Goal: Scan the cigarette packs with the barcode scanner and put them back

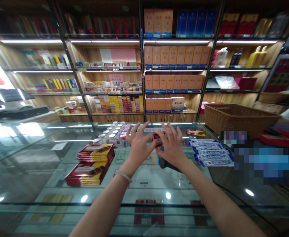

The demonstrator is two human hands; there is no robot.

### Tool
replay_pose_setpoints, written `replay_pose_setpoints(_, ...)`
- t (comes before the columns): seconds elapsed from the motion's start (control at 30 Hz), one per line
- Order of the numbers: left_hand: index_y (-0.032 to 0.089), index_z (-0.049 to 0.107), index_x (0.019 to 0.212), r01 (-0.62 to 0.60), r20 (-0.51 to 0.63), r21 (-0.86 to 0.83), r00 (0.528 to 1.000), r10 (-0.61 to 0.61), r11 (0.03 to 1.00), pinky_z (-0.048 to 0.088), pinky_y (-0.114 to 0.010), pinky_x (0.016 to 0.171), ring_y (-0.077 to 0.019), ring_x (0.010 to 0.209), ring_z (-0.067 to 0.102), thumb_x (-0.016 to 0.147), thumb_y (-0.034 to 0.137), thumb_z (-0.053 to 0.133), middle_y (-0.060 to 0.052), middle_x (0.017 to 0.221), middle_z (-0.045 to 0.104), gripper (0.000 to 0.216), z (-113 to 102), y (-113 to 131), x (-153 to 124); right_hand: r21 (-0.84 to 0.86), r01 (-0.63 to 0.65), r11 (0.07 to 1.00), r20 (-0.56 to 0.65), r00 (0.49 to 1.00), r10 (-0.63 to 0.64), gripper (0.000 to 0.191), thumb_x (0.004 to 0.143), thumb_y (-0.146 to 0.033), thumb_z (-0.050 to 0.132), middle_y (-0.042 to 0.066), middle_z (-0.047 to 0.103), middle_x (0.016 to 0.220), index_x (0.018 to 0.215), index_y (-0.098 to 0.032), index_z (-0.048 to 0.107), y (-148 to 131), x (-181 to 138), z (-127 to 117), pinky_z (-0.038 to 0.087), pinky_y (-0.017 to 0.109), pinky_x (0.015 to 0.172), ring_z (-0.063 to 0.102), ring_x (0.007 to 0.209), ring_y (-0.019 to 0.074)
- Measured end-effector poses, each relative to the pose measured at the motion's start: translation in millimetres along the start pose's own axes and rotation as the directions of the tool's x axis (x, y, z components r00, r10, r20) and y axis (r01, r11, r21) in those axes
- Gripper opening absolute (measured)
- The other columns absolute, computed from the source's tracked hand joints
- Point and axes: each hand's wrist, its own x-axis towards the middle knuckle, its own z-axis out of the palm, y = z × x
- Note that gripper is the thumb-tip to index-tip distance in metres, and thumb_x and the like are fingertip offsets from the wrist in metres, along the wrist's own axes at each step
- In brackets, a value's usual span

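Note:
Above the glass counter [144, 174], my two hands meet at a small red packet [156, 139]. My left hand [139, 144], with a pale bracelet on its wrist, has thumb and index finger at the packet's left edge, the other fingers raised and apart. My right hand [170, 144] grips the packet from the right, its fingers covering part of it. Under that hand lies a black handheld device [166, 163], partly hidden. Just left of my left hand are several small white-lidded jars [112, 135] and red-and-white packs [124, 138].
Red-and-yellow chocolate bar packs [90, 164] lie in two stacks at left. Blue-and-white stick packs [211, 153] are spread at right, with a red-and-yellow pack [195, 132] behind. A wicker basket [238, 115] stands back right. A black cord [243, 202] crosses the counter. Shelves of orange boxes [176, 84] line the wall.

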Motion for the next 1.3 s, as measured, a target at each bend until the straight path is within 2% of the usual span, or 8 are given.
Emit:
replay_pose_setpoints(0.27,0.024,0.072,0.075,0.114,0.003,-0.085,0.993,-0.114,0.99,0.03,-0.059,0.122,-0.0311,0.148,0.033,0.094,0.041,0.06,-0.002,0.155,0.052,0.029,2,-24,6,-0.054,-0.109,0.993,-0.036,0.994,0.107,0.068,0.085,-0.042,0.073,0.016,0.033,0.164,0.146,-0.026,0.048,30,-2,-1,0.007,0.063,0.123,0.021,0.155,0.0374)
replay_pose_setpoints(0.5,0.024,0.076,0.082,0.095,0.052,-0.062,0.994,-0.092,0.994,0.031,-0.056,0.123,-0.0311,0.147,0.034,0.096,0.045,0.057,-0.004,0.156,0.05,0.031,9,-40,7,-0.046,-0.127,0.991,-0.025,0.992,0.126,0.059,0.082,-0.046,0.078,0.015,0.032,0.163,0.134,-0.027,0.057,51,-7,-6,0.01,0.063,0.123,0.021,0.154,0.0369)
replay_pose_setpoints(0.6,0.024,0.074,0.113,0.144,0.065,-0.006,0.987,-0.144,0.989,0.027,-0.057,0.124,-0.0319,0.149,0.033,0.096,0.046,0.056,-0.009,0.159,0.045,0.033,10,-41,6,-0.082,-0.109,0.991,-0.055,0.993,0.105,0.057,0.083,-0.047,0.077,0.016,0.035,0.162,0.133,-0.025,0.058,50,-7,-8,0.01,0.062,0.122,0.023,0.153,0.0364)
replay_pose_setpoints(0.7,0.027,0.055,0.146,0.095,0.059,0.087,0.993,-0.101,0.992,0.017,-0.063,0.125,-0.0357,0.152,0.029,0.09,0.056,0.064,-0.013,0.163,0.038,0.063,5,-38,4,-0.116,-0.092,0.989,-0.087,0.993,0.083,0.056,0.085,-0.048,0.074,0.017,0.038,0.16,0.132,-0.023,0.058,48,-8,-8,0.011,0.061,0.122,0.027,0.152,0.0358)
replay_pose_setpoints(0.77,0.029,0.046,0.153,-0.001,0.069,0.157,0.998,-0.01,0.988,0.008,-0.065,0.125,-0.0392,0.152,0.028,0.08,0.064,0.073,-0.015,0.165,0.035,0.085,2,-36,1,-0.134,-0.083,0.988,-0.105,0.992,0.069,0.055,0.085,-0.049,0.073,0.018,0.04,0.159,0.131,-0.022,0.058,48,-8,-8,0.011,0.06,0.122,0.028,0.151,0.0354)
replay_pose_setpoints(0.87,0.03,0.046,0.154,-0.102,0.096,0.232,0.992,0.081,0.967,0.001,-0.065,0.125,-0.0412,0.152,0.028,0.073,0.064,0.079,-0.017,0.165,0.034,0.093,-1,-34,-2,-0.149,-0.064,0.987,-0.109,0.993,0.048,0.055,0.086,-0.051,0.072,0.018,0.042,0.158,0.13,-0.022,0.058,48,-8,-7,0.012,0.06,0.122,0.029,0.15,0.0351)
replay_pose_setpoints(1.13,0.033,0.06,0.14,-0.171,0.104,0.322,0.984,0.144,0.931,0.003,-0.067,0.123,-0.0416,0.15,0.033,0.074,0.051,0.084,-0.016,0.163,0.039,0.073,-3,-42,1,-0.137,-0.06,0.989,-0.111,0.993,0.045,0.053,0.085,-0.047,0.073,0.017,0.044,0.157,0.13,-0.023,0.059,46,-8,-5,0.011,0.059,0.122,0.03,0.15,0.0336)
replay_pose_setpoints(1.3,0.033,0.062,0.137,-0.212,0.111,0.34,0.976,0.185,0.916,0.002,-0.069,0.123,-0.0426,0.149,0.035,0.069,0.051,0.088,-0.014,0.162,0.042,0.074,-22,-41,9,-0.119,-0.048,0.992,-0.137,0.99,0.031,0.05,0.088,-0.045,0.071,0.017,0.048,0.154,0.131,-0.022,0.059,43,-6,-5,0.013,0.059,0.121,0.035,0.147,0.0335)
